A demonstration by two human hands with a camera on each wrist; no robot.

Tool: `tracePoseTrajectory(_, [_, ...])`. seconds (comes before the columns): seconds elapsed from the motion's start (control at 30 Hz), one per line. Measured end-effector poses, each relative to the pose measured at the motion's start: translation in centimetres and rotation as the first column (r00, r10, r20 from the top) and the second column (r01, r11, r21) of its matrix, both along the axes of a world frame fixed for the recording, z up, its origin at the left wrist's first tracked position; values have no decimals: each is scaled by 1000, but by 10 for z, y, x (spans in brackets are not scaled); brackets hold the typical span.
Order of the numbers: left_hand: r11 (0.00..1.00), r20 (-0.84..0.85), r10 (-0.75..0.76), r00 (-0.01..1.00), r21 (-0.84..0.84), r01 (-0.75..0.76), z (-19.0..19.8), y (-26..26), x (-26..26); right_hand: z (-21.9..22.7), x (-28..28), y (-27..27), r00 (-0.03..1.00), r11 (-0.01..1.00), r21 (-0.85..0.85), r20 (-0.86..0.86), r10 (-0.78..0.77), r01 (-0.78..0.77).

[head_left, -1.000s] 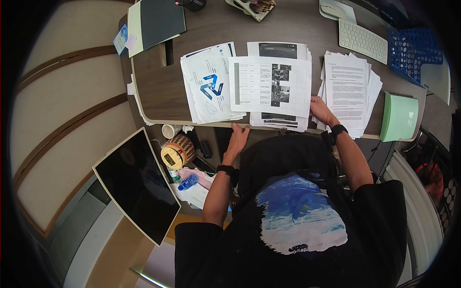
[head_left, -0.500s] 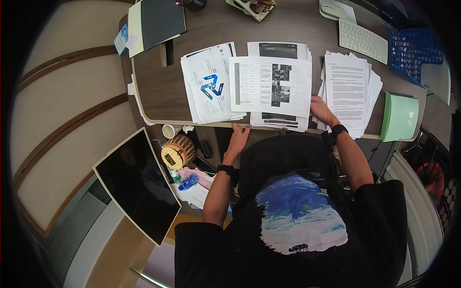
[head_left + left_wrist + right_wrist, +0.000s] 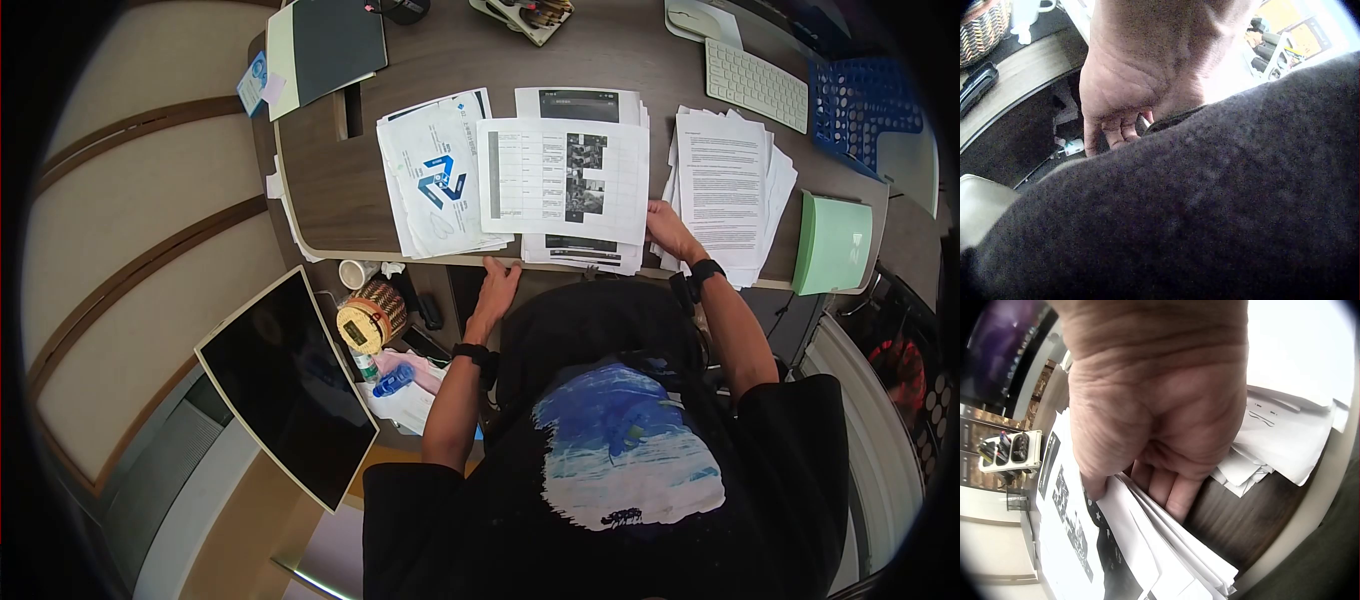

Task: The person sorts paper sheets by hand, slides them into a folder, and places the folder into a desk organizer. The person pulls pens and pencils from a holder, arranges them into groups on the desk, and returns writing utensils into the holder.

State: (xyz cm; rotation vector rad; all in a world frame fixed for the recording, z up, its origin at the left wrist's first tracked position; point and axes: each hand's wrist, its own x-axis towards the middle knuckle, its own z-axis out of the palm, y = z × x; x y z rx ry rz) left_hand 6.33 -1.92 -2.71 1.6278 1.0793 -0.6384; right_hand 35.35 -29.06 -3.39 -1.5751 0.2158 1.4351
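In the head view, a printed sheet with a table and dark photos (image 3: 525, 180) lies across the middle stack of papers (image 3: 580, 102). My right hand (image 3: 672, 230) is at the right edge of this stack. From the right wrist view, that hand (image 3: 1157, 419) pinches sheets of paper (image 3: 1141, 531) at their edge, thumb on one side and fingers on the other. My left hand (image 3: 494, 288) rests at the desk's front edge, just below the papers, holding nothing visible. Its fingertips are partly hidden behind dark cloth in the left wrist view.
A stack with a blue logo (image 3: 440, 185) lies to the left, and a text-covered stack (image 3: 725, 190) to the right. Farther right are a green folder (image 3: 832, 245), a keyboard (image 3: 757, 85) and a blue basket (image 3: 865, 110). A monitor (image 3: 288, 385) and woven basket (image 3: 365, 322) stand lower left.
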Motion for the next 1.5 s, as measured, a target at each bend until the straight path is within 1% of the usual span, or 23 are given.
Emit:
tracePoseTrajectory(0.17, [1000, 24, -4, 1000, 10, 3, -4, 0, -2, 0, 3, -1, 999, 999, -16, 5, 42, -42])
tracePoseTrajectory(0.33, [1000, 29, 1, 1000, 11, -1, -4, -1, -3, 0, 1, 0, 1000, 1000, 3, -14, 1, -1])
tracePoseTrajectory(0.53, [1000, 22, 4, 1000, 5, -4, -4, -1, -2, 2, 1, 1, 1000, 1000, 8, -1, -1, 1])
tracePoseTrajectory(0.67, [1000, 28, 9, 1000, 15, -10, -7, -2, -4, 1, 1, 1, 1000, 1000, -4, 7, 3, -3])
tracePoseTrajectory(0.73, [1000, 26, 12, 1000, 8, -12, -7, -2, -4, 3, 2, 2, 999, 999, -22, 17, 38, -38])
tracePoseTrajectory(0.83, [1000, 33, 11, 999, 9, -12, -3, -2, -3, -12, 2, -6, 999, 999, 9, -12, 32, -32])
tracePoseTrajectory(1.03, [1000, 38, 4, 999, 9, -4, -10, -2, -6, 4, 2, 1, 1000, 1000, -4, -16, 15, -15])
tracePoseTrajectory(1.13, [1000, 34, 13, 999, 11, -14, -4, -2, -3, 8, 3, 3, 999, 999, -7, 1, 33, -33])
tracePoseTrajectory(1.23, [1000, 27, 15, 1000, 8, -15, -1, -1, -1, 5, 2, 2, 1000, 1000, 10, -21, -1, 1])
tracePoseTrajectory(1.33, [1000, 34, 17, 999, 15, -17, -3, -2, -2, 9, 4, 3, 1000, 999, -19, -10, 30, -30])
tracePoseTrajectory(1.5, [1000, 34, 23, 999, 19, -23, -2, -2, -2, -1, 1, 1, 1000, 1000, -7, -8, -2, 2])
